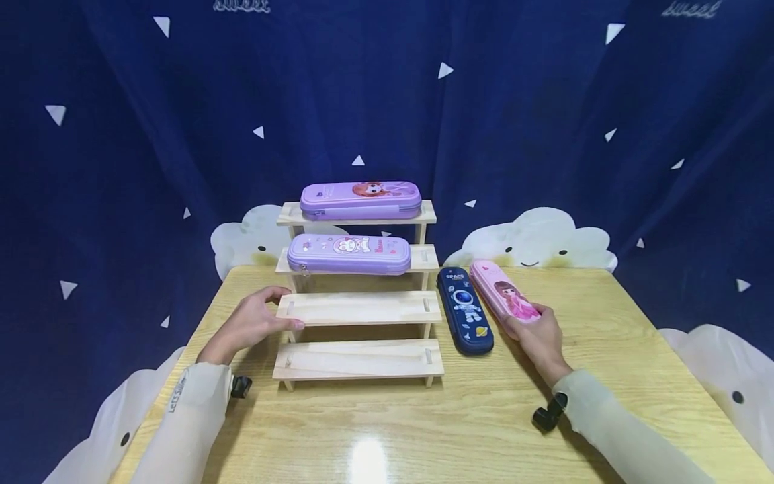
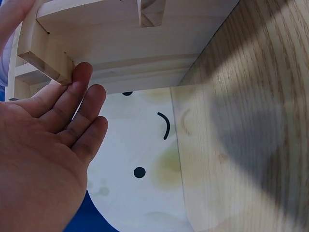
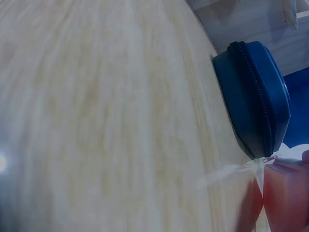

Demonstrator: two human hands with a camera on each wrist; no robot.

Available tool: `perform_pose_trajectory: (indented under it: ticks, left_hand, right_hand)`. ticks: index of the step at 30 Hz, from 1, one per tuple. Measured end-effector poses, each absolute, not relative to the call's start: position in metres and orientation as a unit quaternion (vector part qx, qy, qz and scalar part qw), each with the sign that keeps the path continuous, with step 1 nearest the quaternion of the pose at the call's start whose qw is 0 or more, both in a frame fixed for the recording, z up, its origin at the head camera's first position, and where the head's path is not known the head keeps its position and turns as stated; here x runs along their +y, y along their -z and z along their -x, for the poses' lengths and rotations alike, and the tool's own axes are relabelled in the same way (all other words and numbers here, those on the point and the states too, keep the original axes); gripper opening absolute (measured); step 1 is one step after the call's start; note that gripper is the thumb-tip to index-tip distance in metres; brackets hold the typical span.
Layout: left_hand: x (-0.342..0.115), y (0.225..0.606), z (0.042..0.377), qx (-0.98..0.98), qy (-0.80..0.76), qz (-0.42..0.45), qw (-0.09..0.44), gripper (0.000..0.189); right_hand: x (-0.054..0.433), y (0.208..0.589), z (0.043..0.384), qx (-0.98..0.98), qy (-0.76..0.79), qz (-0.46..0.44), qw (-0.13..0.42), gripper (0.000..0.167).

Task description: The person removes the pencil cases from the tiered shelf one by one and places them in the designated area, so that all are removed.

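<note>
- The right hand [image 1: 540, 341] is on the pink pencil case [image 1: 502, 289], which points toward the far edge of the tabletop [image 1: 502, 417], just right of the navy pencil case [image 1: 464, 309]. Its thumb and fingers are clamped on the near end; whether the case bears fully on the tabletop, I cannot tell.
- The left hand [image 1: 256, 323] pinches the left end of the third tier down of the wooden rack [image 1: 357, 308], thumb in front, the other fingers behind. In the left wrist view those fingers lie nearly together against the wood.
- Holding the pink case by one end likely lets its far end droop; a grip nearer its middle would probably balance it better.
- Any lift should go straight up first, since the navy case lies close along its left side and could be nudged.
- The left hand's hold looks useful for bracing the rack; light pressure should do, as the boards look thin and a hard pull could tip it.
- The purple pencil case [image 1: 361, 202] on the top tier and the lavender pencil case [image 1: 349, 255] below it lie lengthwise, and a jolt might slide them.
</note>
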State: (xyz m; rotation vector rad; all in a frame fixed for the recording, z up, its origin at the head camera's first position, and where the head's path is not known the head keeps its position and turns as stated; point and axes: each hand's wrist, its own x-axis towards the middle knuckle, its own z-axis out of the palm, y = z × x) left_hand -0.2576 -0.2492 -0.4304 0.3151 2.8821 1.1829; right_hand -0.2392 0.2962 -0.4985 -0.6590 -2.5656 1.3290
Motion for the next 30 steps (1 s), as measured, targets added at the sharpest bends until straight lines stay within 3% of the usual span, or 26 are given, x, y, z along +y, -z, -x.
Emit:
perform_pose_trajectory:
  ticks: [11,19,30]
  left_hand:
    - [-0.249,0.4303,0.2578,0.919,-0.381,-0.102,0.003,0.073]
    - [-0.2487,0.4299,0.2578,0.921,-0.377,-0.101,0.004,0.076]
    - [-0.2492,0.4297,0.2574,0.918,-0.382,-0.1,0.006,0.077]
  right_hand:
    - [0.2907,0.5046,0.2385,-0.878,-0.441,0.161,0.097,0.09]
    - [0.2905,0.5049,0.2348,-0.879,-0.445,0.149,0.08,0.096]
    - [0.2885,0.5031,0.2317,-0.882,-0.451,0.125,0.051,0.09]
